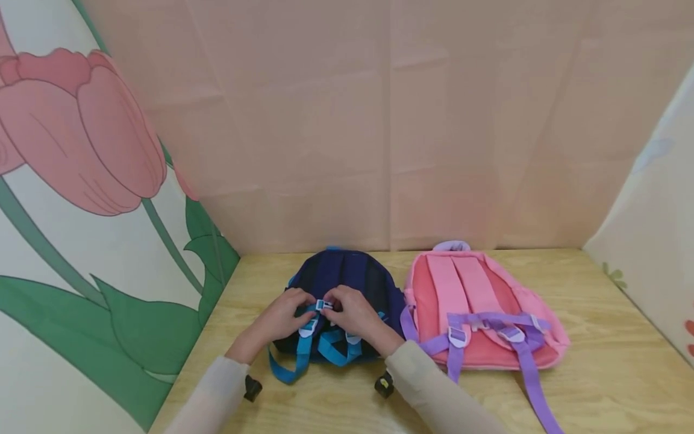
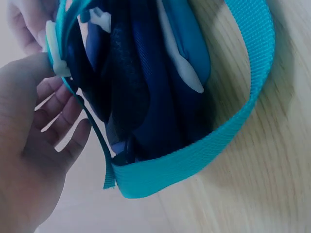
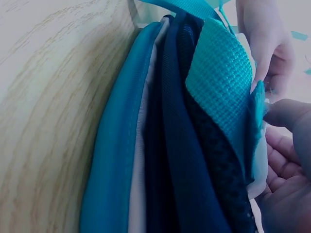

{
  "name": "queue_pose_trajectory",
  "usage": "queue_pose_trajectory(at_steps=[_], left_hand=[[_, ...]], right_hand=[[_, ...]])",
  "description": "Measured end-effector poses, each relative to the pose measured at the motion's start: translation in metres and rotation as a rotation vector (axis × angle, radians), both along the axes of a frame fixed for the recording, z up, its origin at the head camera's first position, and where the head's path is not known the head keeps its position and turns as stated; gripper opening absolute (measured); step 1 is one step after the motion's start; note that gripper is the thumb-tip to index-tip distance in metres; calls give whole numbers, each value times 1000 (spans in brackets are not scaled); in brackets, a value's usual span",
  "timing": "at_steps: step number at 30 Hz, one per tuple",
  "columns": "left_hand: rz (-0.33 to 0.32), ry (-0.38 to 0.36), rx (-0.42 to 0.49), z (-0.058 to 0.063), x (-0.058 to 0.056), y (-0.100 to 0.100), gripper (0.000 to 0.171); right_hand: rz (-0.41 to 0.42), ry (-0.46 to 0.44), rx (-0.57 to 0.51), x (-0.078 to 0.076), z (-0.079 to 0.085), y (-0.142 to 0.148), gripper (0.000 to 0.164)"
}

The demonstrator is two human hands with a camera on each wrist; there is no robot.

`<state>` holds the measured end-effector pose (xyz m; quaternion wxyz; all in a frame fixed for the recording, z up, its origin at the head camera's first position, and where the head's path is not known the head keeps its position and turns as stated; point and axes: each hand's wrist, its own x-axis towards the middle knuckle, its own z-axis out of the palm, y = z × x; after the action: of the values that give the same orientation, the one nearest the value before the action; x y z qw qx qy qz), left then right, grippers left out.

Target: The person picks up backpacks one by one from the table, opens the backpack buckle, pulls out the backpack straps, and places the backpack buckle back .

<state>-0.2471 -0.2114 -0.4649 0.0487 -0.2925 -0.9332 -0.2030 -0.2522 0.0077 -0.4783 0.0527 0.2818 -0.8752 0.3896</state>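
A navy backpack (image 1: 347, 265) lies on the wooden table, its back panel and shoulder straps facing up. Over it, in the head view, my left hand (image 1: 284, 313) and right hand (image 1: 355, 310) meet at a small white buckle (image 1: 324, 305) on a blue strap. The left thumb and fingers pinch the buckle's left side; those of the right hand pinch its right side. White strap adjusters (image 1: 307, 328) sit just below. A blue webbing strap (image 2: 194, 158) loops off the bag in the left wrist view. Webbing (image 3: 221, 73) partly hides the right fingers in the right wrist view.
Right beside the navy bag lies a pink backpack (image 1: 482, 283) with purple straps (image 1: 534, 386), one trailing toward the table's front edge. A pinkish-beige backdrop (image 1: 325, 150) stands behind the wooden table (image 1: 612, 337). A tulip-printed panel (image 1: 81, 138) borders the left side.
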Motion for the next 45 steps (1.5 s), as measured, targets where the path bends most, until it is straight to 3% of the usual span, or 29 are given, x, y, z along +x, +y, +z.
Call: queue_pose_trajectory(at_steps=[13, 21, 28, 36, 45], left_hand=[[5, -12, 17, -4, 2, 2, 17], [-9, 18, 52, -6, -1, 8, 16], [16, -17, 29, -3, -2, 9, 19], [26, -65, 17, -1, -1, 1, 17], [8, -17, 18, -3, -2, 3, 17]], right_hand=[[9, 6, -11, -1, -4, 1, 16], [18, 30, -11, -3, -1, 3, 15], [18, 66, -50, -3, -3, 6, 15], [15, 20, -43, -4, -8, 7, 17], [19, 22, -50, -7, -6, 8, 18]])
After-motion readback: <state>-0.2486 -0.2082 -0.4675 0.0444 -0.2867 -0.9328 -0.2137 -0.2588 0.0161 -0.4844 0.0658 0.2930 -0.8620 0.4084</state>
